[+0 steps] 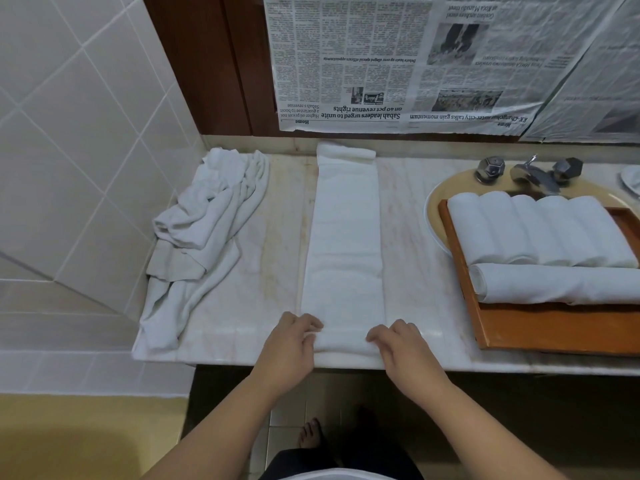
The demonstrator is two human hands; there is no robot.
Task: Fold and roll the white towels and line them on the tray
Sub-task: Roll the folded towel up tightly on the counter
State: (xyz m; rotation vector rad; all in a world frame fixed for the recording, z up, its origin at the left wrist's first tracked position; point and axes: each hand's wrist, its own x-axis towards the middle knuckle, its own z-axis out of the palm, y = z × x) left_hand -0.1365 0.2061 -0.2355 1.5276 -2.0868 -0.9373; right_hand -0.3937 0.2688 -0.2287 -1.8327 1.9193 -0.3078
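A white towel (346, 237), folded into a long narrow strip, lies flat on the marble counter from the back wall to the front edge. My left hand (294, 344) grips the near left corner of this strip and my right hand (403, 348) grips the near right corner, fingers curled on the cloth. To the right, a brown wooden tray (554, 330) carries several rolled white towels (540, 233) side by side, with one more roll (561, 284) lying across in front of them. A heap of unfolded white towels (207, 220) sits at the counter's left end.
The tray rests over a beige sink basin (437, 199) with a metal tap and two knobs (530, 173) behind it. Newspaper sheets (415, 64) cover the wall above. A tiled wall (76, 133) borders the left side. The counter's front edge (346, 363) runs just under my hands.
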